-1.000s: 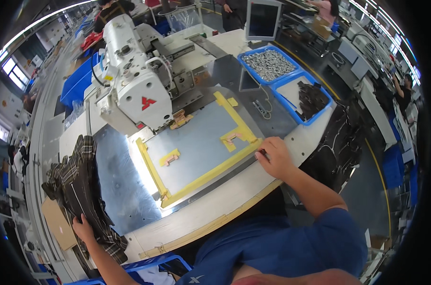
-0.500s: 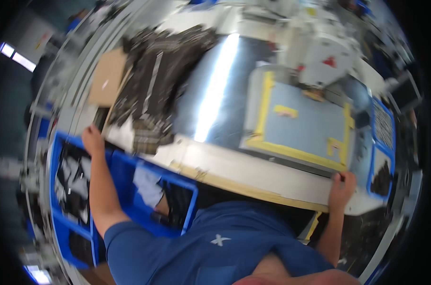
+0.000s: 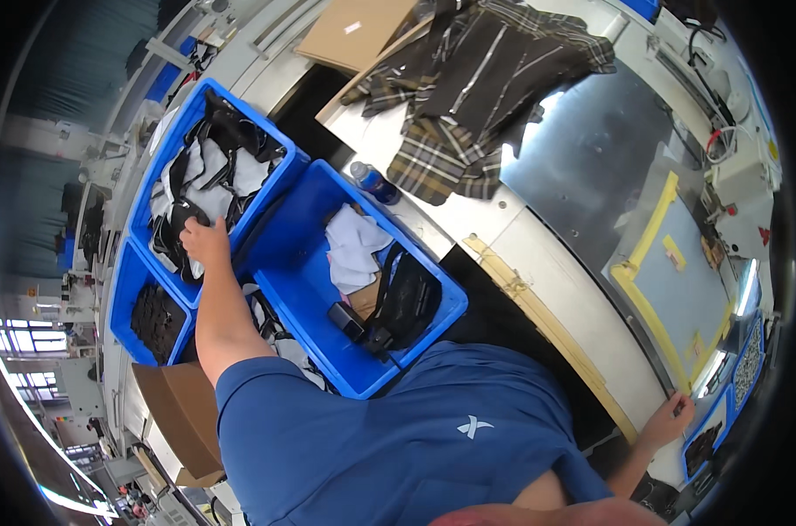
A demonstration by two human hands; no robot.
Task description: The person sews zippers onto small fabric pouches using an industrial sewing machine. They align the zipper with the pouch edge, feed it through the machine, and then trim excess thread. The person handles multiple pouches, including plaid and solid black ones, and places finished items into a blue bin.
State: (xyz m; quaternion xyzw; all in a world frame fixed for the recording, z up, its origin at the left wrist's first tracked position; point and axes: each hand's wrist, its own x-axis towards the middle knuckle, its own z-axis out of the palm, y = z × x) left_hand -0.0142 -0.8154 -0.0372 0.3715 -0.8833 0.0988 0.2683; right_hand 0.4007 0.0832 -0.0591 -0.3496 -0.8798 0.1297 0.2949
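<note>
My left hand [image 3: 207, 244] is over a blue bin [image 3: 280, 167] heaped with black and white cloth pieces [image 3: 209, 167]. Its fingers are curled against a black cloth piece [image 3: 186, 214] and look closed on it. At the lower right, my right hand [image 3: 666, 422] is beside the table's front edge, near the corner of a yellow-taped flat panel [image 3: 678, 254]. Its fingertips are pinched around a small dark thing [image 3: 678, 407], too small to name.
Beside the left bin stands another blue bin [image 3: 284, 302] with white cloth and a black strap. A blue bottle [image 3: 376, 182] is behind it. A plaid shirt [image 3: 477, 79] lies on the table, near a cardboard box [image 3: 354, 33]. A machine head [image 3: 735, 193] stands at the right.
My view has swung left, bringing the bins toward the middle. My left hand has moved from the table's left end down to the cloth pieces. The right hand remains by the panel corner.
</note>
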